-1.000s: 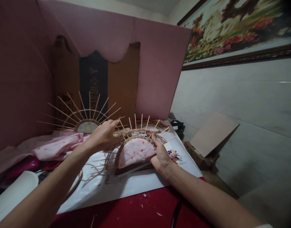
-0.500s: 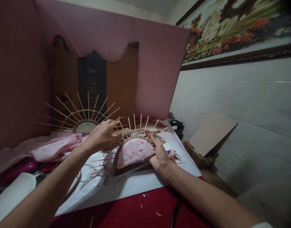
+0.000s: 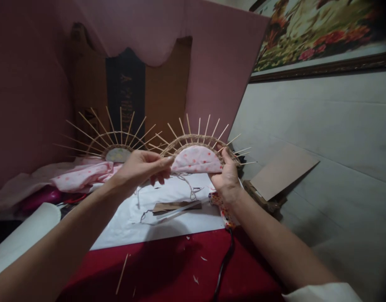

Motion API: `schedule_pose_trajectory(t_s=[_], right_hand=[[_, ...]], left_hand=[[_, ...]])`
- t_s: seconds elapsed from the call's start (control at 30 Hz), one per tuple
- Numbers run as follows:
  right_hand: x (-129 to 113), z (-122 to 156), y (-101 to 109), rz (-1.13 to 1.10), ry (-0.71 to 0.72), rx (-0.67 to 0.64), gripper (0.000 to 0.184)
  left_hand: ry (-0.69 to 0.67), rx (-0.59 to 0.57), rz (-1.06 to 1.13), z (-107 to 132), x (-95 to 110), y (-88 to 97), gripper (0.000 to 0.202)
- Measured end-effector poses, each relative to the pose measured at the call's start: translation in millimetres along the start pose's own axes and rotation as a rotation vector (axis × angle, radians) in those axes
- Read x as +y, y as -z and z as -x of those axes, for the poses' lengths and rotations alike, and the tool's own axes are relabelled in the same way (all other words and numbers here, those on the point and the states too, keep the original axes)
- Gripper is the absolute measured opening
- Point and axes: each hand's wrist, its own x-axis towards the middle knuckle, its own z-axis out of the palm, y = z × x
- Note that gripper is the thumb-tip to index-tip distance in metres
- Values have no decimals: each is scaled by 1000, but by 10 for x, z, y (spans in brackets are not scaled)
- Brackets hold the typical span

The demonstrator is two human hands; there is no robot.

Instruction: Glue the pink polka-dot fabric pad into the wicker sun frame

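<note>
A half-round woven piece (image 3: 197,159) hangs above the table, its centre covered in pink dotted cloth. Thin wooden sticks fan out from its curved rim, with twisted cord woven between them. My right hand (image 3: 227,176) grips its right side, thumb over the front and fingers behind. At the left corner my left hand (image 3: 149,167) is closed, thumb and fingertips pinching the edge. A second half-round woven piece (image 3: 116,155) with pale patterned cloth stands behind my left hand, sticks pointing up and outward.
On the white sheet (image 3: 126,224) lie a brown cardboard strip (image 3: 160,207), a translucent strip and loose cord. A flower-patterned object (image 3: 224,209) with a black cable (image 3: 224,262) is near my right wrist. Crumpled pink cloth (image 3: 82,176) lies left. A thin stick (image 3: 121,272) rests on the red tabletop (image 3: 158,268).
The woven piece has been raised off the table in my right hand, uncovering the cardboard strip below. My left hand has moved from its upper sticks down to its left corner. The view has shifted.
</note>
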Motion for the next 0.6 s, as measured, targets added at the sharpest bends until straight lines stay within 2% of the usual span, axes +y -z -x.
schedule_pose_trajectory(t_s=[0.07, 0.13, 0.3, 0.47, 0.53, 0.6], right_hand=[[-29, -5, -85, -4, 28, -19, 16], [-3, 8, -154, -5, 26, -37, 14], [155, 81, -272, -10, 28, -99, 9], [247, 141, -400, -14, -101, -48, 12], [273, 181, -423, 48, -113, -136, 17], [315, 265, -387, 145, -137, -289, 29]], left_hand=[[150, -231, 213, 59, -89, -90, 30], [231, -270, 429, 86, -190, -181, 31], [203, -50, 857, 78, -303, -295, 32], [143, 64, 958, 103, -295, -276, 23], [122, 121, 952, 127, -285, -247, 19], [78, 169, 957, 146, -276, -186, 17]])
